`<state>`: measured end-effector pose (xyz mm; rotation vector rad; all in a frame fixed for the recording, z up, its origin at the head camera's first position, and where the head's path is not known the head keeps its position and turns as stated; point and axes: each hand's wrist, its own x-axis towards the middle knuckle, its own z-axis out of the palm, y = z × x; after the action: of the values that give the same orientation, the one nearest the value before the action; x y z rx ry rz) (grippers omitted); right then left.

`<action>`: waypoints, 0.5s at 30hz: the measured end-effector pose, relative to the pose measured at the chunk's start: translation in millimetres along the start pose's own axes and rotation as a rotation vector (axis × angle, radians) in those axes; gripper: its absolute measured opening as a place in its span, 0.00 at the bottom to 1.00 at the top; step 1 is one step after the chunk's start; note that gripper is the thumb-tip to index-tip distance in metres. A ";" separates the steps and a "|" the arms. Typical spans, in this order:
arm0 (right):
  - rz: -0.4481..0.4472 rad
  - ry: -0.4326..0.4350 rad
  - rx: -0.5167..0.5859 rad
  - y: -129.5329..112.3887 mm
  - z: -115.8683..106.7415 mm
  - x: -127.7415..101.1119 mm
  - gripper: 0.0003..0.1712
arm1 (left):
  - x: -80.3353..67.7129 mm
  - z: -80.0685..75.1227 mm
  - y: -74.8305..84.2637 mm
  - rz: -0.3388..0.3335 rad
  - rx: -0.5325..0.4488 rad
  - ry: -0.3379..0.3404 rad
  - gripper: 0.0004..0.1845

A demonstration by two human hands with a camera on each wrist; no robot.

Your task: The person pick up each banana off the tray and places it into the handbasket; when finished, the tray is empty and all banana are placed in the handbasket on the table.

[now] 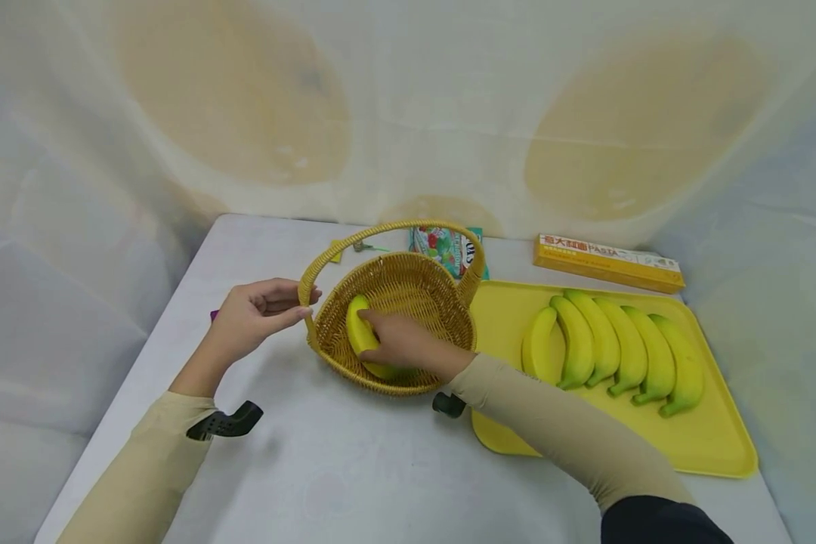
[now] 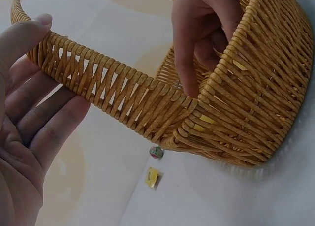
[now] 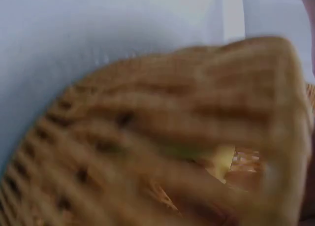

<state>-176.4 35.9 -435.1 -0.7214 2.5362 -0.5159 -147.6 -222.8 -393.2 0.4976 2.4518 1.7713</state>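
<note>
A woven wicker basket (image 1: pixel 415 287) with a tall arched handle (image 2: pixel 118 78) stands on the white table. My left hand (image 1: pixel 258 313) pinches the side of this handle, thumb on one face and fingertips on the other, as the left wrist view shows. Down inside the basket, my right hand (image 1: pixel 404 344) holds a yellow banana (image 1: pixel 358 329) near the left wall, thumb and fingers about it. Woven strands fill most of the right wrist view, blurred, with a bit of yellow banana (image 3: pixel 224 159) showing through. To the right, several bananas (image 1: pixel 629 351) lie side by side on a yellow tray (image 1: pixel 714 446).
Behind the basket lies a green snack packet (image 1: pixel 449 249). A yellow pasta box (image 1: pixel 608 262) sits at the back right, beyond the tray. A small yellow packet (image 2: pixel 151 177) lies near the table's back edge. White sheeting with orange patches surrounds the table.
</note>
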 end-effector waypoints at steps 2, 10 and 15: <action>0.006 -0.015 0.010 -4.2 4.1 1.7 0.48 | 0.1 -0.1 0.7 -0.003 0.016 0.003 0.17; 0.019 -0.021 0.038 -4.2 4.9 -2.2 0.50 | 0.1 -0.4 1.5 -0.010 0.026 0.012 0.17; -0.015 0.043 0.101 9.8 -5.0 -25.3 0.45 | 0.7 0.6 -0.1 -0.002 0.009 0.015 0.17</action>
<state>-163.6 59.0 -427.5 -0.6996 2.5251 -0.6661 -148.2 -222.1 -393.3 0.4838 2.4701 1.7705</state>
